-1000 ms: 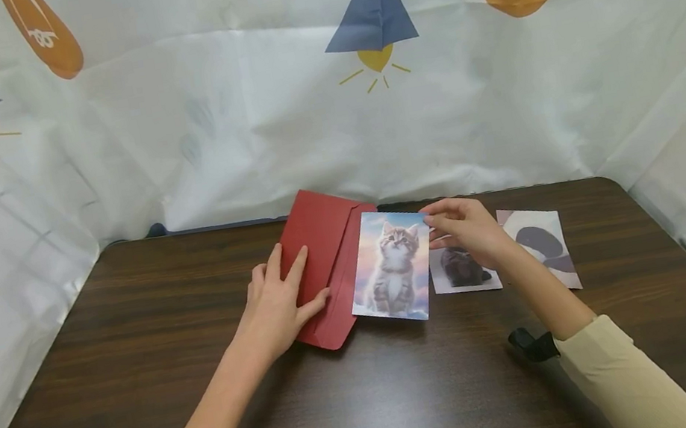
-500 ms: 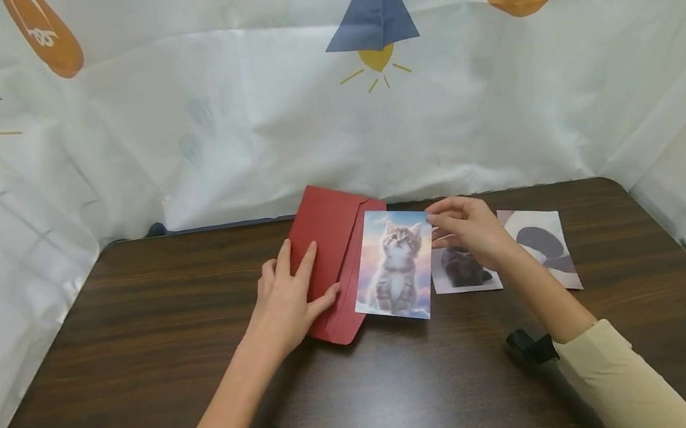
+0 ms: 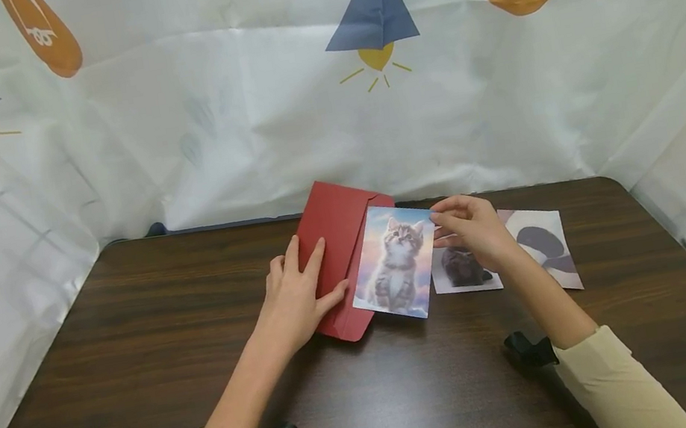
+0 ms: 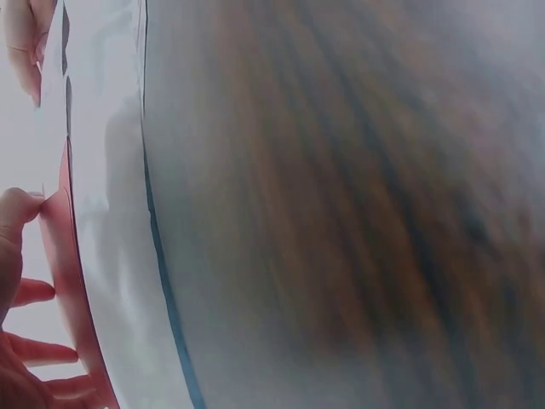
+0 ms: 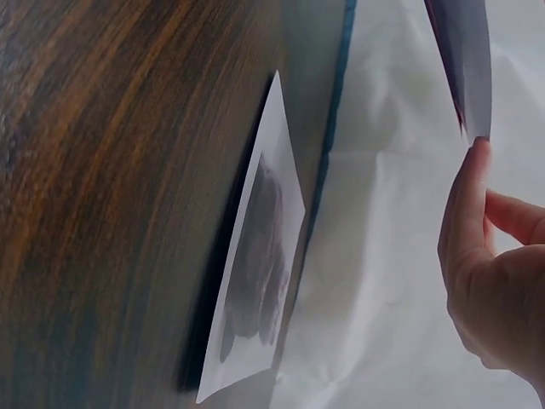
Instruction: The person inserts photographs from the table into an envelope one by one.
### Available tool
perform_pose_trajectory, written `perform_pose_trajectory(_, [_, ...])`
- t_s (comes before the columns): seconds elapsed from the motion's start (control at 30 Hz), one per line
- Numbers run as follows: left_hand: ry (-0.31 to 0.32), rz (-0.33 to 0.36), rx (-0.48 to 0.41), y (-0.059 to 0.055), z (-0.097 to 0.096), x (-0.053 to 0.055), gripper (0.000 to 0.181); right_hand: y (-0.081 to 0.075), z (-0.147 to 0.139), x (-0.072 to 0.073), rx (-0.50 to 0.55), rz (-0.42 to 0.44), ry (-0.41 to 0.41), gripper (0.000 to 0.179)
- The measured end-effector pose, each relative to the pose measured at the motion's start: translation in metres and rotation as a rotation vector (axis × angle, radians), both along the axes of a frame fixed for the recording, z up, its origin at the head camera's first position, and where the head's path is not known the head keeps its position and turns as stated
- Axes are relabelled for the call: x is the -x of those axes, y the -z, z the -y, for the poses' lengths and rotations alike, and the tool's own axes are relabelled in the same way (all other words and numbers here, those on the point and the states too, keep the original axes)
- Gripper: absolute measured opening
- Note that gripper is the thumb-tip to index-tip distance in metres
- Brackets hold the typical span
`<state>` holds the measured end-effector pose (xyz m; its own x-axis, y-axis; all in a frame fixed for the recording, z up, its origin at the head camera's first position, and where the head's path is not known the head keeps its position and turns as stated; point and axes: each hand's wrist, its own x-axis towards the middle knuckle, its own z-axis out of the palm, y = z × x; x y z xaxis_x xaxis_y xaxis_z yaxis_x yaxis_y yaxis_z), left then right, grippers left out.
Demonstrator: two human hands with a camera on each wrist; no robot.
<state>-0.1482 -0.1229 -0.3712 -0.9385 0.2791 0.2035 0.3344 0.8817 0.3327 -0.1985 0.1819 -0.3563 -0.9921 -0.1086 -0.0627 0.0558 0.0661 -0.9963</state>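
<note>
My left hand holds a red paper envelope by its left side, thumb and index finger lying across its face. In the left wrist view the envelope shows nearly edge-on, raised over the table. My right hand pinches the upper right corner of a kitten picture card. This card overlaps the envelope's right flap side in the head view. Seen from the right wrist, the right hand grips the card between fingertips and thumb.
A picture card with a dark animal lies on the brown table, partly behind the right hand. Another card with grey shapes lies farther right. A patterned white curtain stands behind the table.
The left hand and the envelope have moved right and slightly away, so more of the envelope lies behind the kitten card. The right hand and its card have barely shifted.
</note>
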Motion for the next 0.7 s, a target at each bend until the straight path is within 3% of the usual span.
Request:
perform_pose_trajectory(0.23, [0.01,0.002,-0.01,-0.001,-0.008,0.001,0.076,-0.002,0.001,-0.002,0.007,-0.005,0.02,0.024])
perform_pose_trajectory(0.47, [0.011,0.051,-0.021,-0.003,-0.014,0.002,0.078,-0.003,0.003,-0.004,0.022,-0.019,0.031,0.024])
perform_pose_trajectory(0.7, [0.015,0.044,-0.012,-0.003,-0.018,0.002,0.078,-0.002,0.004,-0.004,-0.012,-0.034,0.051,0.029])
